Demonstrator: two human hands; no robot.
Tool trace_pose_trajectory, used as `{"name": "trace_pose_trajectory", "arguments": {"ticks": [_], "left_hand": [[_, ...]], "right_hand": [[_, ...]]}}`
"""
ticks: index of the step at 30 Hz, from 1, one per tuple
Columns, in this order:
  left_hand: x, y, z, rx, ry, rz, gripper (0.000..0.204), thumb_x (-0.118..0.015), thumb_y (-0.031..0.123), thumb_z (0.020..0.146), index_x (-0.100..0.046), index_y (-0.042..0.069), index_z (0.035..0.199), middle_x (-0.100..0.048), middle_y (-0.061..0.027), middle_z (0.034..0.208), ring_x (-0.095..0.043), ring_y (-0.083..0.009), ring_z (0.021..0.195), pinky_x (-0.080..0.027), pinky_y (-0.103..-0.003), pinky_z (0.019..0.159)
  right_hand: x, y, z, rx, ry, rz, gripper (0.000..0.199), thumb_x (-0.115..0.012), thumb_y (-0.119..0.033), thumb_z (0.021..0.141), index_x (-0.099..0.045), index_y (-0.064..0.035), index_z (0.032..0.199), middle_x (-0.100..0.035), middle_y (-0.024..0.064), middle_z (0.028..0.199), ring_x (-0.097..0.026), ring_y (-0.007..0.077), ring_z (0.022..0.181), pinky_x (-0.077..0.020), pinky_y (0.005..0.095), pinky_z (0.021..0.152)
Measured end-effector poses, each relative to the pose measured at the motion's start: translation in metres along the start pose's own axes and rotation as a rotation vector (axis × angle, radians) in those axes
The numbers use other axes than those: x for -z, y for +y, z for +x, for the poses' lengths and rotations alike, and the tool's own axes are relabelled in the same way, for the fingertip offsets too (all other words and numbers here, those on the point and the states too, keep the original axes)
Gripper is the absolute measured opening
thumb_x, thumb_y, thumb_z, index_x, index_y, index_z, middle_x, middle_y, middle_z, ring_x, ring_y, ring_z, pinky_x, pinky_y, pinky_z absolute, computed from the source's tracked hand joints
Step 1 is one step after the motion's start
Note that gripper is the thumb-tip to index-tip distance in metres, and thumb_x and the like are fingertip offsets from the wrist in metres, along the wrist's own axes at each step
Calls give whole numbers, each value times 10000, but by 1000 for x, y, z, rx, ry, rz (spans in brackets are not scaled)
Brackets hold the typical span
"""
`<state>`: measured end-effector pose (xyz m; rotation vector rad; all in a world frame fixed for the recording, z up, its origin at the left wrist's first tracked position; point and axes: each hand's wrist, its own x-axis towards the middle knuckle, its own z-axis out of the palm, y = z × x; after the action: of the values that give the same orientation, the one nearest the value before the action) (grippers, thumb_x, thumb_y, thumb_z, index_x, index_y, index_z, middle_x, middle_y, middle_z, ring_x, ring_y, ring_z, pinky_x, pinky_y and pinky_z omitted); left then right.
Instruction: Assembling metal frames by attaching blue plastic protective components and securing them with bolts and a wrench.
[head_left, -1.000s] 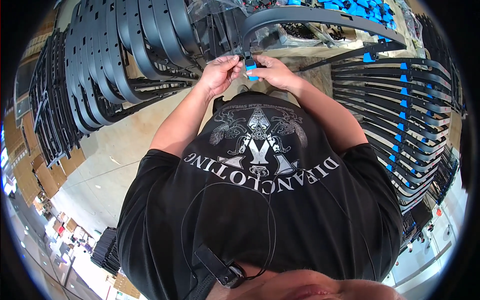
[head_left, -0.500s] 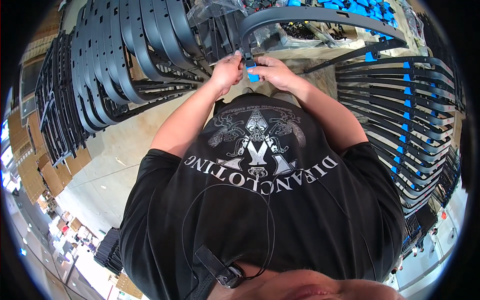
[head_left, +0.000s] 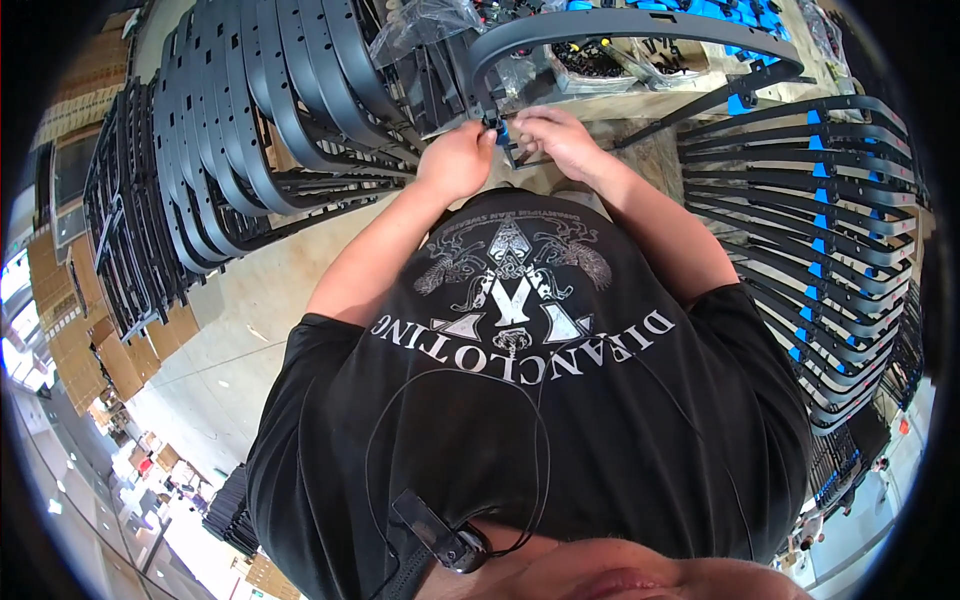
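Observation:
A curved black frame [head_left: 640, 27] arches across the top, and its near left end comes down between my two hands. At that end a small blue plastic piece [head_left: 502, 132] shows, partly hidden by fingers. My left hand [head_left: 457, 160] is closed around this end, its thumb against the blue piece. Just right of it, my right hand [head_left: 562, 142] has its fingers curled together close to the blue piece; what they pinch is too small to make out. A thin dark bar [head_left: 525, 163] shows below the right fingertips.
Several curved dark frames [head_left: 235, 110] stand stacked at the left. More frames with blue pieces [head_left: 800, 200] are racked at the right. Behind my hands a table [head_left: 600, 106] holds a box of small black parts [head_left: 590, 80], blue pieces [head_left: 740, 15] and clear plastic bags [head_left: 425, 25].
The right hand has let go of the blue piece and shifted slightly right, fingers curled. My left hand has moved in over the frame end, and less of the blue piece shows.

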<state>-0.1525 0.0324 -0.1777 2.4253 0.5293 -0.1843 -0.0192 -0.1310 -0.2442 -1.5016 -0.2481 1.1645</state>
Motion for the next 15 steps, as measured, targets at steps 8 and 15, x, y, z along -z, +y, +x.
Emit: {"name": "trace_pose_trajectory", "arguments": {"ticks": [8,15], "left_hand": [[19,27,-3,-570,257,-46,267,-789,186,806,-732,72,1040,-661,-108,865,-653,-317,847,-540,-399,767],[11,17,1,-520,246,-132,167,-727,122,863,-746,77,1022,-696,-108,943,-661,-314,892,-541,-391,798]], "right_hand": [[-4,-49,-35,-130,-341,732,708,-515,-543,1007,-470,86,1329,-628,197,1236,-647,298,1079,-489,441,1000],[-6,-48,-40,-77,-358,659,425,-553,-324,1030,-573,32,1261,-661,123,1142,-656,224,978,-527,399,898]]}}
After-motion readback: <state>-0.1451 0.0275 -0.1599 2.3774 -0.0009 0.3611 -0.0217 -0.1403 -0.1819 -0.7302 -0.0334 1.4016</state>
